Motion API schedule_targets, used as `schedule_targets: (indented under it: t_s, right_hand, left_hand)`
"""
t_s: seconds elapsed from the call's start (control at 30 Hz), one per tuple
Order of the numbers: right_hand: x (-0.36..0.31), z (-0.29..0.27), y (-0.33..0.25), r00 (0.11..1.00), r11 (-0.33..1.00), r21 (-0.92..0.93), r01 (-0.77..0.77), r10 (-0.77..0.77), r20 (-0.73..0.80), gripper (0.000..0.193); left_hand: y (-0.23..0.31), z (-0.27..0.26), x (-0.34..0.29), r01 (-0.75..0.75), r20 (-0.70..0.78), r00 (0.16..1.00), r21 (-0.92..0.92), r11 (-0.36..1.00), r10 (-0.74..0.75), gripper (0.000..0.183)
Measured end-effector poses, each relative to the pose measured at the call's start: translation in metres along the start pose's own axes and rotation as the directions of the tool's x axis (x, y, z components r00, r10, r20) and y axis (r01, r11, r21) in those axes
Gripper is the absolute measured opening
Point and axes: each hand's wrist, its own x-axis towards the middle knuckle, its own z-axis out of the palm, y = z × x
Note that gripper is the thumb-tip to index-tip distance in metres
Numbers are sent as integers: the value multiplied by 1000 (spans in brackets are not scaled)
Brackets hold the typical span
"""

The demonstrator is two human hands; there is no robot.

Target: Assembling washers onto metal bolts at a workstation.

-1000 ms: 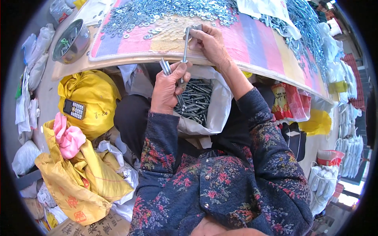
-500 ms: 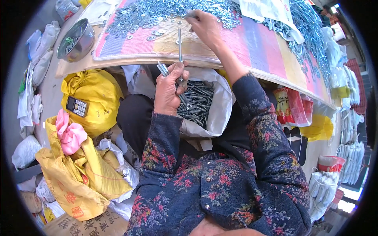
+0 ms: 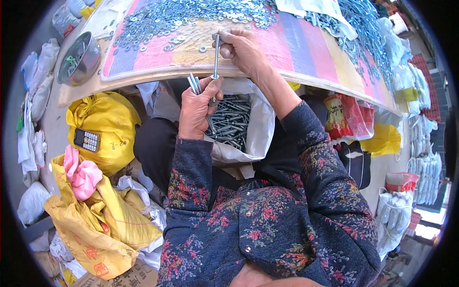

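The left hand's (image 3: 195, 107) thumb and forefinger pinch the long bolt (image 3: 216, 57) low down, just at the pale ring (image 3: 215, 76) around it, while its other fingers curl around a bunch of metal pieces (image 3: 193, 82) just left of the bolt. The right hand's (image 3: 243, 50) fingers are bunched at the bolt's top end; whether they grip the tip or a small part there, I cannot tell.

The bolt stands nearly upright between the hands. I'd judge it best kept so, with the low pinch firm enough to stop it wobbling, yet light enough that the bunch does not slip. The right fingers should work straight along the shaft, never sideways.

A lone washer (image 3: 203, 49) lies just left of the bolt on the counter (image 3: 71, 95); the washer heap (image 3: 162, 24) is farther beyond it. Below the bolt sits the white sack (image 3: 262, 119) of bolts, handily under any dropped piece.
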Motion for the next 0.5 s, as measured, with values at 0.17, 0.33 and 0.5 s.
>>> schedule_targets:
  t_s: [0.17,0.33,0.5]
  right_hand:
    - [-23,-7,-9,993,989,113,97,-89,-77,16]
    - [-39,-13,-12,839,536,-761,364,-544,19,19]
    - [-55,-34,-32,925,601,-725,336,-355,135,17]
  left_hand:
    - [-5,15,-4,57,97,994,-45,997,-53,26]
    - [-18,14,-1,210,220,960,-174,962,-170,21]
    - [-25,16,-3,104,28,994,-45,994,-102,14]
